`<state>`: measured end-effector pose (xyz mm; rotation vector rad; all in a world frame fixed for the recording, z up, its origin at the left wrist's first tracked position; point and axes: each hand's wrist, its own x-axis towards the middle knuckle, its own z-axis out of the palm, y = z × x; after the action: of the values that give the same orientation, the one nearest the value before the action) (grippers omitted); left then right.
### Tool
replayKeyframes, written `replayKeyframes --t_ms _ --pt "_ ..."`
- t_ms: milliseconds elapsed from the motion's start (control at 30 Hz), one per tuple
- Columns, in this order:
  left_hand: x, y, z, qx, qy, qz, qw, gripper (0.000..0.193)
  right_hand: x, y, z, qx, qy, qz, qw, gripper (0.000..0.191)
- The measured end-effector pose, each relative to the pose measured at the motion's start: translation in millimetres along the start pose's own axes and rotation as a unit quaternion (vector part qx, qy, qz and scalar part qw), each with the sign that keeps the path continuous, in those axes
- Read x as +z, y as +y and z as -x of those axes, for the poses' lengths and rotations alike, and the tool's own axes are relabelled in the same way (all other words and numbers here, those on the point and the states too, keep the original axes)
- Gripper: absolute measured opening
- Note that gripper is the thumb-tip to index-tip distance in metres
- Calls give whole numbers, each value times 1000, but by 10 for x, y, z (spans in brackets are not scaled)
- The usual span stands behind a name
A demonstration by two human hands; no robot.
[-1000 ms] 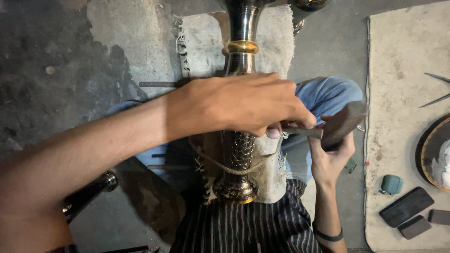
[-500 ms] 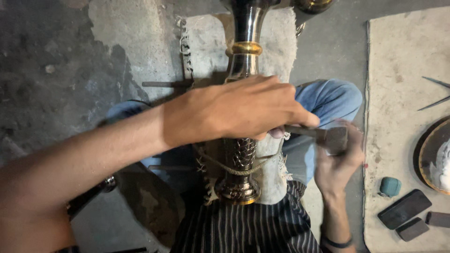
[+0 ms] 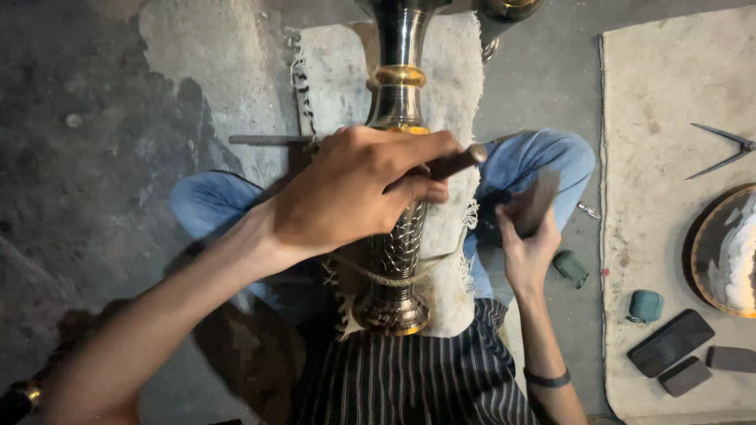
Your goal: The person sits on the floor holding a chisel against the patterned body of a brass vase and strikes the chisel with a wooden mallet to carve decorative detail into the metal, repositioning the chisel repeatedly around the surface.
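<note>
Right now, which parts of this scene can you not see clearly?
- Head view: tip of the tool in the left hand, hidden by the fingers.
- Thing in the right hand: motion-blurred.
- Top of the metal vase: cut off by the upper edge.
- Round tray: cut off at the right edge.

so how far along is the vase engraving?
Done: the lower body of the vase already carries a dense chased pattern. In hand: the left hand sets a punch against the vase, while the right hand holds a blurred hammer. Left: the upper neck looks plain.
</note>
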<state>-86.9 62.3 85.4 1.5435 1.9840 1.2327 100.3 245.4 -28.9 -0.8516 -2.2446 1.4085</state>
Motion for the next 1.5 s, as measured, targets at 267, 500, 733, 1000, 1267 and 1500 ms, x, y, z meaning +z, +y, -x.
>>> replayKeyframes --t_ms 267,500,733,1000,1267,1500 --pt "221 -66 79 -24 22 -42 999 32 -131 -212 -332 22 -49 -80 995 26" --pt "236 -30 97 -39 28 -81 996 31 -522 -822 -729 -112 -35 -107 987 38" --pt "260 -23 110 -43 30 -81 995 19 -719 -1190 -801 -181 -94 45 978 50" --pt "194 -26 -39 -73 0 -72 995 32 -644 -707 -632 -170 -179 151 957 45" --pt "-9 -17 -207 -32 -37 -8 999 32 -98 -23 -243 -20 -13 -50 998 33" --pt "4 -48 -302 -46 -98 -18 994 48 -318 66 -351 -44 8 101 994 35"
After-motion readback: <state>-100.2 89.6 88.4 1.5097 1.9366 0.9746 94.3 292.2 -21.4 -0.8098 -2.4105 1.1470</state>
